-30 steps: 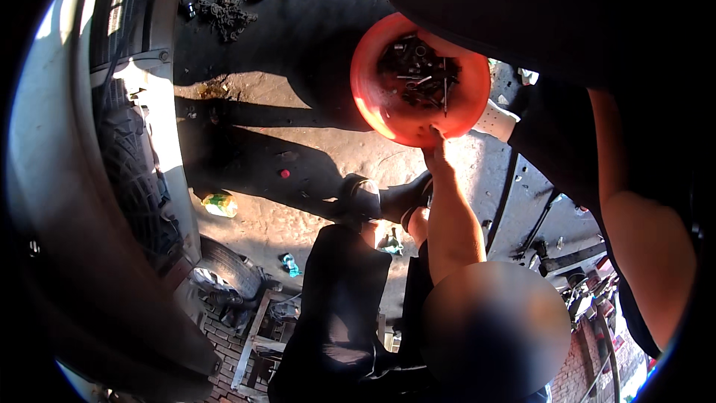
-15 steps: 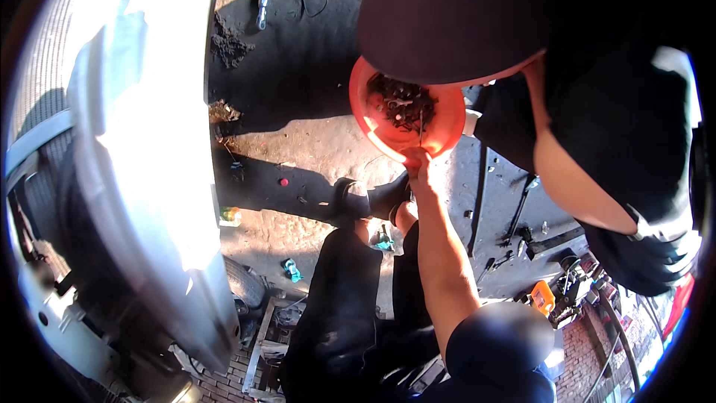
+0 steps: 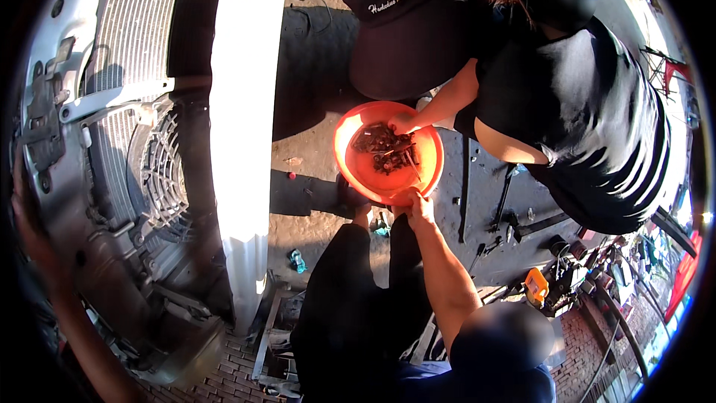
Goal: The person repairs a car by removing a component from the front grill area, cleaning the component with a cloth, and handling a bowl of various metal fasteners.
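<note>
My right hand (image 3: 420, 207) is closed on the near rim of an orange plastic basin (image 3: 350, 168), thumb over the edge. Dark small hardware (image 3: 388, 151), which looks like bolts and screws, lies in the basin, and a thin rod leans against its inner right side. Another person's hand (image 3: 403, 124) reaches into the basin from the far right and touches the pieces. My left forearm (image 3: 67, 306) shows at the far left in front of the opened vehicle front; its hand is in the dark rim and its fingers cannot be made out.
A radiator with a fan grille (image 3: 160, 172) and a white body panel (image 3: 250, 142) stand on the left. The other person's cap (image 3: 410, 22) and black shirt (image 3: 574, 112) fill the upper right. Bars and tools (image 3: 503, 198) and an orange container (image 3: 535, 283) lie right.
The view has swung left, showing more of the vehicle. The other person has moved back and now has a hand in the basin. My left forearm has appeared; my right still grips the rim.
</note>
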The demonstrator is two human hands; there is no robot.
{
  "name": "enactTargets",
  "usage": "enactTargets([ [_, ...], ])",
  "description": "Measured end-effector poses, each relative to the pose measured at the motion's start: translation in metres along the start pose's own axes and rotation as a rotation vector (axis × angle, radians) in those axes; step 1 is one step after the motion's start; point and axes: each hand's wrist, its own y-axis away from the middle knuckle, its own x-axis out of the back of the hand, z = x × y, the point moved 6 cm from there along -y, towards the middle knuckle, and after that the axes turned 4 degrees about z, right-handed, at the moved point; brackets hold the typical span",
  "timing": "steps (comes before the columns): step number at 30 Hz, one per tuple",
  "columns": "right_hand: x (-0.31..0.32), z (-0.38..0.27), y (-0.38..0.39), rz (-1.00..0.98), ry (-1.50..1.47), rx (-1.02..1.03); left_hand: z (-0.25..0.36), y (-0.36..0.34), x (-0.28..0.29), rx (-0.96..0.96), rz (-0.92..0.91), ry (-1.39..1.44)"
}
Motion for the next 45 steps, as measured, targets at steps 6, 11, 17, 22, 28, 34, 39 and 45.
enactTargets([
  [6, 0.005, -0.002, 0.055, 0.055, -0.063, -0.062, 0.029, -0.006, -0.023, 0.032, -0.039, 0.144],
  [11, 0.021, -0.015, 0.082, 0.062, -0.081, -0.004, -0.004, -0.007, -0.032, 0.134, -0.028, 0.326],
  [17, 0.021, -0.038, 0.126, 0.027, -0.077, -0.014, 0.006, -0.007, -0.018, 0.035, 0.025, 0.145],
  [22, 0.035, -0.069, 0.144, -0.048, -0.045, 0.036, 0.022, -0.01, -0.022, 0.056, 0.03, 0.118],
  [28, 0.061, -0.121, 0.17, -0.098, 0.19, 0.247, 0.029, -0.009, -0.022, 0.044, 0.052, 0.081],
  [34, 0.035, -0.191, 0.247, -0.111, 0.057, 0.175, 0.025, -0.001, -0.01, 0.033, 0.118, 0.006],
  [39, 0.021, -0.236, 0.295, -0.292, -0.012, 0.262, 0.038, 0.001, -0.006, 0.006, 0.272, 0.08],
  [45, 0.004, -0.287, 0.354, -0.298, 0.23, 0.429, 0.116, 0.063, 0.02, -0.053, 0.576, 0.345],
])
